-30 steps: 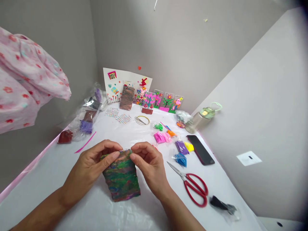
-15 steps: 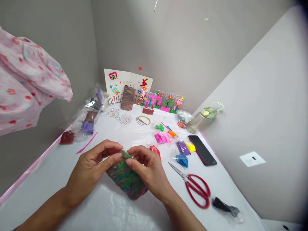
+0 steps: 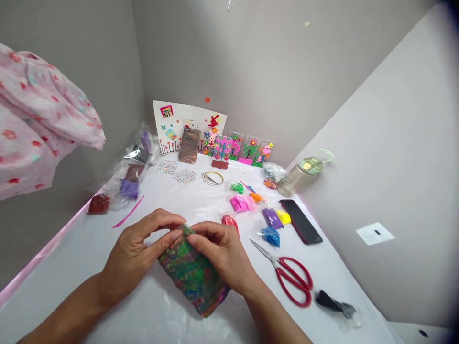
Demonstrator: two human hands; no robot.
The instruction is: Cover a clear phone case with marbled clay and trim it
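Observation:
Both hands pinch the top corner of a flat phone case (image 3: 195, 270) coated in marbled clay, mostly green with red, blue and purple streaks. My left hand (image 3: 145, 251) grips the corner's left side between thumb and bent fingers. On the corner's right side, the thumb of my right hand (image 3: 218, 251) presses the clay face while its fingers curl behind. The case hangs tilted above the white-covered table, its lower corner toward me. Its back is hidden. Just beyond my right hand lies a red clay packet (image 3: 230, 222), partly covered by the hand.
Red-handled scissors (image 3: 287, 272), a black clay packet (image 3: 333, 306) and a phone (image 3: 301, 222) lie at right. Colored clay packets (image 3: 272, 218) cluster nearby. A bottle (image 3: 301, 177) leans by the wall. Decorated cases (image 3: 251, 150) and a brown case (image 3: 189, 145) stand behind; bagged clay (image 3: 129, 188) sits left.
The clay-covered case has tipped so that more of its face shows and its lower corner sits nearer me. Both hands keep their pinch at the top corner, almost in place.

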